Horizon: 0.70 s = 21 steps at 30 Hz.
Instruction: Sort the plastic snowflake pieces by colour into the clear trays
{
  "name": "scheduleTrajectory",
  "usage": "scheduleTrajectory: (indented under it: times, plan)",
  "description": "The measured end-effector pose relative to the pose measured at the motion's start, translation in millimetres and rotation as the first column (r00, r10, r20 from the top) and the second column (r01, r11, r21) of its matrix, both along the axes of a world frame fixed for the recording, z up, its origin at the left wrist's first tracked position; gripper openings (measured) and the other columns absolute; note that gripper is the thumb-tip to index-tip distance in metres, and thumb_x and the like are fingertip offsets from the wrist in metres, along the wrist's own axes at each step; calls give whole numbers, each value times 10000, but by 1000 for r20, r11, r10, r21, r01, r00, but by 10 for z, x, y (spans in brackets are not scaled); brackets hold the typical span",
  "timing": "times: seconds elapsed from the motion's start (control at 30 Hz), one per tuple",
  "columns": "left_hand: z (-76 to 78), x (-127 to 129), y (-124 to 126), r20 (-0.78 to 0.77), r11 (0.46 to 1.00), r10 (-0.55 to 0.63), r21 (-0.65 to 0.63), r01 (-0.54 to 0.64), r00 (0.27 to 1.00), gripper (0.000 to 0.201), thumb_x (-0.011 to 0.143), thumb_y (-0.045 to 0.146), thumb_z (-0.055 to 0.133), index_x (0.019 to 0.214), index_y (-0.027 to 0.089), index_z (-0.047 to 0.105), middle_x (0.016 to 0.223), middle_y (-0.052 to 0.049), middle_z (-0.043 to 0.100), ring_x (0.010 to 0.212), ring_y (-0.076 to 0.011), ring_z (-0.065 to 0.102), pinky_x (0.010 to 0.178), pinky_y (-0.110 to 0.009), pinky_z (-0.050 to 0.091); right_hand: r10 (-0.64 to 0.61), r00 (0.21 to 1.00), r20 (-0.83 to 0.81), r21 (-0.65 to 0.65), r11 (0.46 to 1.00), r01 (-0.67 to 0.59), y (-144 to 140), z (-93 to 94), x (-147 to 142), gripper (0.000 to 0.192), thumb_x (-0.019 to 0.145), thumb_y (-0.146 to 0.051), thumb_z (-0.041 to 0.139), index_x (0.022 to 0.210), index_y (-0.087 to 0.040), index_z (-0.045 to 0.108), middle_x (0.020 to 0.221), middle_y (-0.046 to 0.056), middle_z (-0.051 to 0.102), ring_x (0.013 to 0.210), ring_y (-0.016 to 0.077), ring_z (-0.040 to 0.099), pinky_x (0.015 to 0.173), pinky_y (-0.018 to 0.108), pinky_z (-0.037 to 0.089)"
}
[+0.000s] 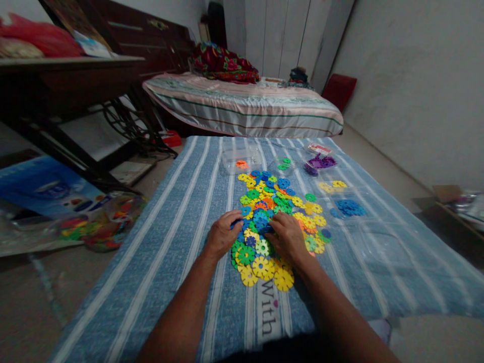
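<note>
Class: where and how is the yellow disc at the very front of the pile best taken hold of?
Probably pinch the yellow disc by its near rim, coming from the wearer's side: it is flat and notched, that edge borders the striped cloth, and other pieces crowd its far side.

notched discs [260, 217] (many yellow) lie heaped, overlapping.

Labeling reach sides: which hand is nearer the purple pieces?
Right. The right hand is at the mixed pile, short of the purple pieces and left of them; the left hand is farther left, at the pile's edge.
</note>
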State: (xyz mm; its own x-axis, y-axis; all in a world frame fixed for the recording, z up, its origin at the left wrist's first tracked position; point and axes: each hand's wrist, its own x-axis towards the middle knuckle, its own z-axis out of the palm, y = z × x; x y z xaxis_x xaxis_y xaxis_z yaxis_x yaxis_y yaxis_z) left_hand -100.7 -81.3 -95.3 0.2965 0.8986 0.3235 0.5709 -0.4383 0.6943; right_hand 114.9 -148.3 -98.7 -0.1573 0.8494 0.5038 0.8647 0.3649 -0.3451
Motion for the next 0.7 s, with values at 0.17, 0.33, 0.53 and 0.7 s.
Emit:
scheduleTrajectory:
  times: [0.17, 0.33, 0.53, 0.7]
  plan:
    - [12, -1, -3, -11, 1000, 3, 3, -3, 1000, 248, 835, 305, 535, 956, 187, 716, 1157, -90, 703, 1118, -222, 639, 1039, -405, 482, 31, 997, -67, 55, 998, -27, 3, 7, 11, 129, 899, -242, 563, 824, -210, 663, 991, 94, 662, 1035, 240, 566, 905, 405, 447]
    - [19, 1, 2, -9, 1000, 7, 12, -7, 1000, 241, 834, 318, 536, 940, 200, 718, 1151, -80, 708, 1109, -224, 644, 1035, -410, 484, 50, 984, -174, 101, 994, -32, 7, 23, -7, 182, 897, -237, 536, 757, -213, 650, 947, 89, 678, 957, 224, 606, 848, 387, 479]
    - [17, -17, 26, -3, 1000, -2, 16, 2, 1000, 246, 826, 328, 544, 945, 204, 720, 1144, -77, 712, 1107, -226, 646, 1034, -411, 485, 36, 939, -341, 99, 995, -2, 7, 66, 28, 183, 884, -271, 551, 751, -227, 669, 928, 85, 691, 956, 217, 643, 847, 376, 508]
    - [-4, -22, 36, 7, 1000, 3, 13, -3, 1000, 238, 817, 326, 550, 939, 216, 723, 1143, -63, 715, 1101, -224, 648, 1035, -410, 486, -109, 905, -411, 133, 975, 178, 89, 171, 434, 181, 861, -315, 564, 739, -221, 658, 893, 85, 700, 886, 222, 661, 817, 377, 520]
